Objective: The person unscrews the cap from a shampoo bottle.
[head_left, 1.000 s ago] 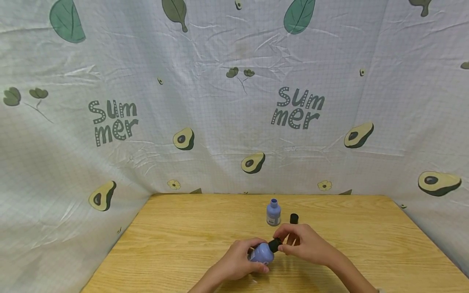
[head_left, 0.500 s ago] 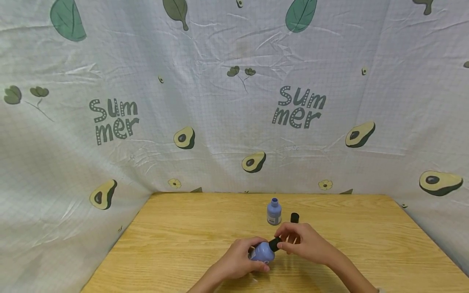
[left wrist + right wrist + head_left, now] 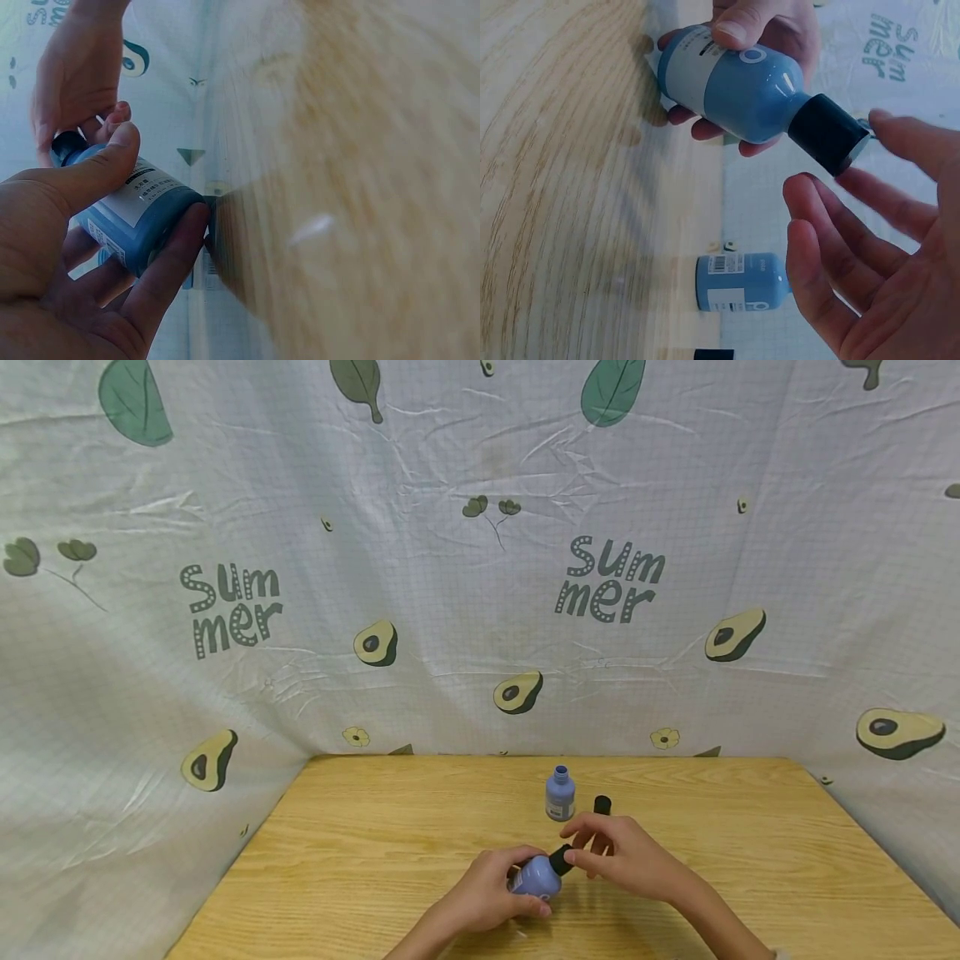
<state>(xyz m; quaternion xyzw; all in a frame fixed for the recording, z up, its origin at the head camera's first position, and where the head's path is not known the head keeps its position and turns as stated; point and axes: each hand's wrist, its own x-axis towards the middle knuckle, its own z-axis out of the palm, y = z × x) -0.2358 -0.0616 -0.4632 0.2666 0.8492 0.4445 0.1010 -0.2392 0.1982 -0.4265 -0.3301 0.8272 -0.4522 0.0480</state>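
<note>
— What's the person got there, from where you stand?

— A small blue bottle (image 3: 538,878) with a black cap (image 3: 559,860), held low over the wooden table (image 3: 360,860), near its front edge. The left hand (image 3: 491,893) is wrapped round the body of it: thumb across the white label, fingers curled underneath. You see that best in the left wrist view, where the bottle (image 3: 135,214) sits tilted in the palm.

— And the other hand?

— The right hand (image 3: 622,856) is right at the cap end. From the head camera it looks as if the fingers are on the cap, but the right wrist view says otherwise: the fingers (image 3: 832,262) are spread and relaxed, just beside the cap (image 3: 826,133), not closed round it. The thumb tip is close to the cap's end; I can't tell whether it touches.

— So the cap is on?

— Yes, it sits on the neck of the bottle (image 3: 735,79), which lies nearly on its side, cap pointing toward the right hand.

— Anything else on the table?

— A second blue bottle (image 3: 560,794) stands upright farther back, without a cap, and a loose black cap (image 3: 602,805) stands just to its right. Behind it all hangs a cloth printed with avocados (image 3: 517,693).
</note>
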